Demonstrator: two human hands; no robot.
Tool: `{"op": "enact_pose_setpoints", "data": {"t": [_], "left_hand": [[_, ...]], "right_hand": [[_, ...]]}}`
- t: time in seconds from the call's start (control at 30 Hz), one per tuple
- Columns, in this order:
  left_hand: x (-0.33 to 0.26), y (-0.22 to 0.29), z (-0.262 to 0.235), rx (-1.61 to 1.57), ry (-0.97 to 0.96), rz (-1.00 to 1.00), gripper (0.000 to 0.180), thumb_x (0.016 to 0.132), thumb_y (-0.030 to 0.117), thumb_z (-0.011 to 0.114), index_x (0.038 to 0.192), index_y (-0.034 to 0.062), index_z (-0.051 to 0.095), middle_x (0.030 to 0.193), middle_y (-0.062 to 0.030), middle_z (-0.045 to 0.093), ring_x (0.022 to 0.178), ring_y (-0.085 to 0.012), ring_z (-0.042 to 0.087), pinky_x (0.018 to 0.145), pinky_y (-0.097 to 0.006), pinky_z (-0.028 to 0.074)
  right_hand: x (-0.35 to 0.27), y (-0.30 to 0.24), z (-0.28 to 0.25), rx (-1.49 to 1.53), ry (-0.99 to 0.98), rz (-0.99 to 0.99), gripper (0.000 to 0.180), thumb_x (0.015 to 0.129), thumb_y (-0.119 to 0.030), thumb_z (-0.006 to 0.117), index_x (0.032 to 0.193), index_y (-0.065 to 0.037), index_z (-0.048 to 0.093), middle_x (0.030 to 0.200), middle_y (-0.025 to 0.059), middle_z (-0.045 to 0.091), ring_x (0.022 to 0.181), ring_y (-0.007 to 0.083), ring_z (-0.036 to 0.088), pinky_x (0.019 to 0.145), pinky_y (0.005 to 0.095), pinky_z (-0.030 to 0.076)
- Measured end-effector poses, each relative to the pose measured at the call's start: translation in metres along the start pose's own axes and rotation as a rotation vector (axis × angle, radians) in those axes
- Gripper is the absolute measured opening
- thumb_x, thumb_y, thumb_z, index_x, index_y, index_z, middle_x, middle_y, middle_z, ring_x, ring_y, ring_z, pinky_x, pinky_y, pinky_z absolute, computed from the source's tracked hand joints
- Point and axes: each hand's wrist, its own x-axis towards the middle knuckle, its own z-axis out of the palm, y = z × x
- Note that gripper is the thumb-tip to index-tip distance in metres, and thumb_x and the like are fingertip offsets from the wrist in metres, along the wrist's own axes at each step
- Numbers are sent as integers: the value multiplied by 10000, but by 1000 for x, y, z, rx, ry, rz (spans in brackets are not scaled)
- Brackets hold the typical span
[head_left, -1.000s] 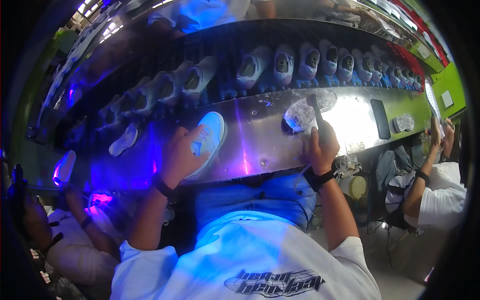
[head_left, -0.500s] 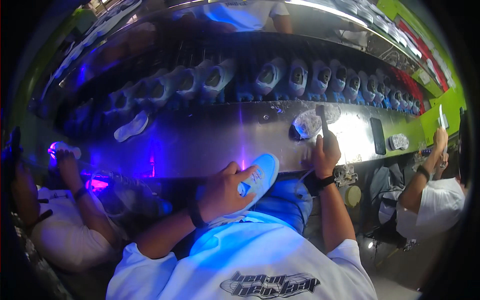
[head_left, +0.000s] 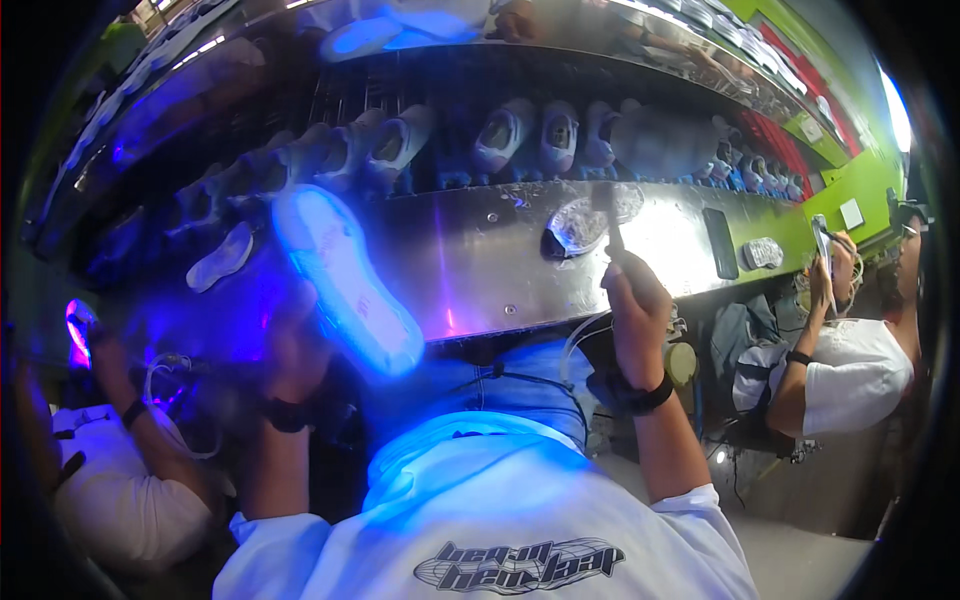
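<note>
My left hand (head_left: 295, 345) holds a shoe sole (head_left: 345, 280) that glows blue under violet light, raised over the steel bench (head_left: 480, 270) with its flat face toward me. My right hand (head_left: 632, 305) grips the handle of a brush (head_left: 608, 215), whose tip rests in a clear dish (head_left: 590, 220) on the bench. A dark band circles each wrist.
A row of shoe uppers (head_left: 500, 140) on lasts runs along the rack behind the bench. A loose pale sole (head_left: 220, 262) lies at the left. A dark flat phone (head_left: 718, 242) and small pad (head_left: 763, 253) lie at the right. Other people work at right (head_left: 850, 360) and left (head_left: 110, 460).
My left hand has swung the glowing sole from the bench front near my lap up and to the left. My right hand stays at the dish with the brush.
</note>
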Motion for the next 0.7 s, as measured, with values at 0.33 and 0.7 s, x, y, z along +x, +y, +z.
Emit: {"op": "enact_pose_setpoints", "data": {"t": [0.33,0.7], "left_hand": [[39,4,27,867,36,551,869,680,212,965,1416,19,545,1300,-111,671,1185,-261,669,1052,-421,521],[-8,-21,48,1328,-75,653,876,636,57,852,1447,6,523,1353,-202,635,1291,-363,612,1130,-459,467]], "right_hand": [[-33,-26,47,-58,-290,19,307,986,-119,739,1235,54,688,888,61,716,775,100,636,695,285,526],[-38,-10,72,-57,-371,211,241,984,-202,737,1028,34,750,712,77,618,649,124,572,583,324,438]]}}
